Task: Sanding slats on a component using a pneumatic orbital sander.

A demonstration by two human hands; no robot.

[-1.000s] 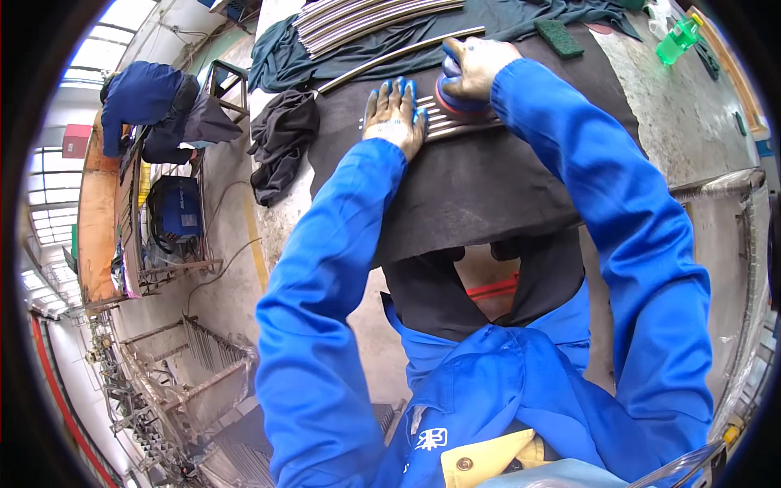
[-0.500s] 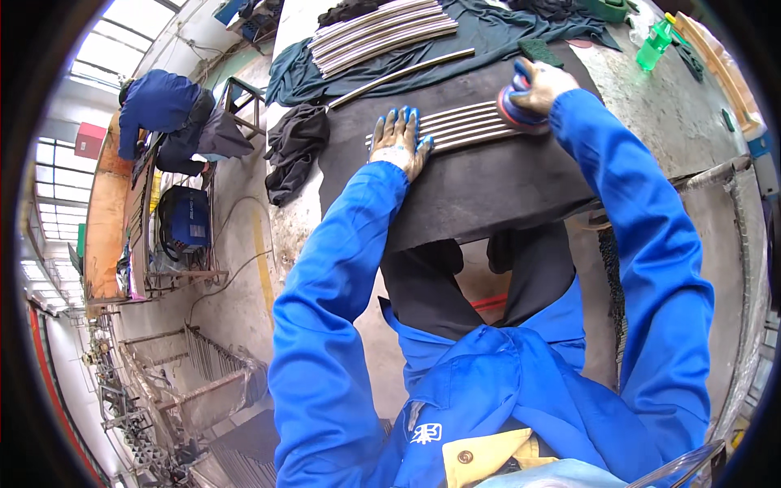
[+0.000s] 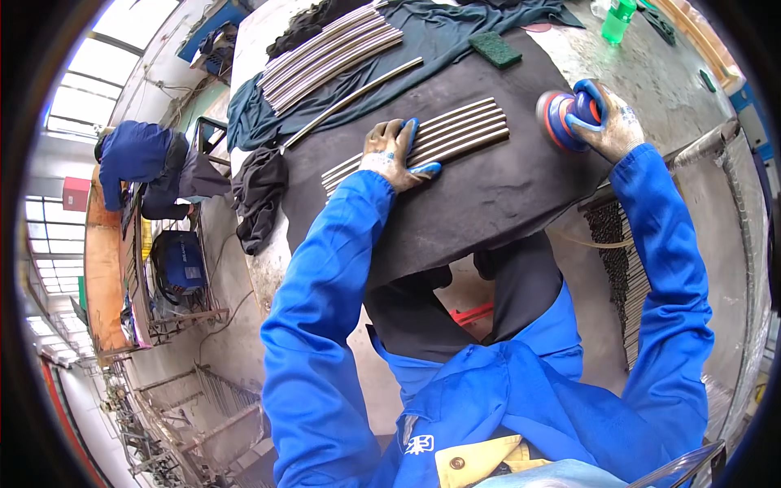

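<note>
A row of several shiny metal tubes [image 3: 455,137] lies side by side on a black mat [image 3: 488,199]. My left hand [image 3: 394,154], in a worn, blue-edged work glove, spans the row near its middle. Its fingers curl over the far side and its thumb lies at the near side. My right hand [image 3: 612,126], gloved alike, grips a round blue-and-red palm sander [image 3: 567,119]. The sander is tilted, with its disc side towards the tubes, and is apart from their right ends. Its underside is partly hidden.
Beyond lie a single long tube [image 3: 351,102] and a stack of tubes [image 3: 329,57] on dark green cloth [image 3: 244,114]. A green scouring pad [image 3: 495,50] is on the mat's far side. A green bottle [image 3: 618,20] stands far right. Another person [image 3: 138,154] bends at left.
My right hand has drawn the sander off the tubes to the right and tilted it. My left hand has gone from lying flat to curling round the row. The view has shifted.
</note>
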